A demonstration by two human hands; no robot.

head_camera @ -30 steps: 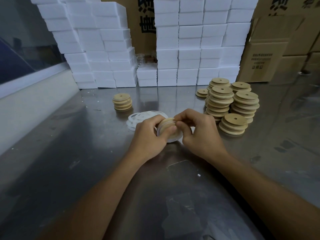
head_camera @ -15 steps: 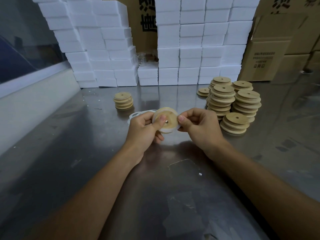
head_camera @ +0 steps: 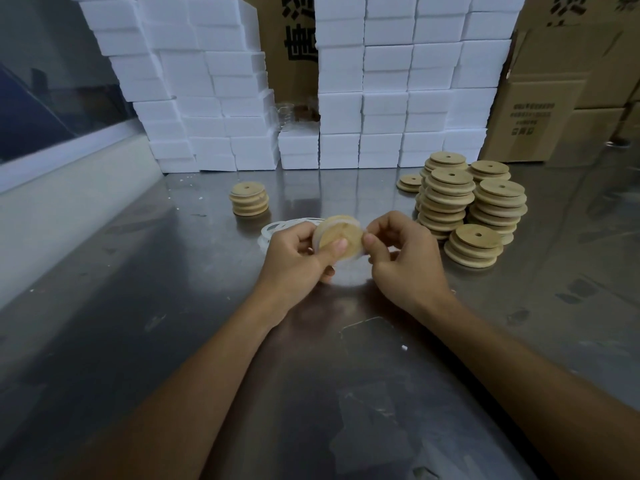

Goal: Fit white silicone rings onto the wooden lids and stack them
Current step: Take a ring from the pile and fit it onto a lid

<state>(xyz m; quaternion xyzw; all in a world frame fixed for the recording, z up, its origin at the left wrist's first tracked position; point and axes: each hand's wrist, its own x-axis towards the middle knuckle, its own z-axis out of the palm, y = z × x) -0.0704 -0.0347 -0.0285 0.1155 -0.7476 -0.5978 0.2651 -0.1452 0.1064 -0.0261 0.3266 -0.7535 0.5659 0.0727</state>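
Both hands gripped one round wooden lid [head_camera: 337, 239] above the steel bench [head_camera: 138, 323]: the left hand [head_camera: 298, 254] curled round its near edge with the thumb pressed on the face, the right hand [head_camera: 405, 258] pinching the white silicone ring [head_camera: 360, 252] at the lid's right rim. Half a second earlier the lid faced the camera squarely; by this moment it had turned slightly and the ring appeared seated round most of the rim, so fitting seemed nearly finished. Beyond the lid rose white foam blocks [head_camera: 381, 98]; right of it stood tall stacks of bare lids [head_camera: 474, 209]; beyond it to the left, a short finished stack [head_camera: 249, 199]; just behind it, loose rings [head_camera: 280, 228].
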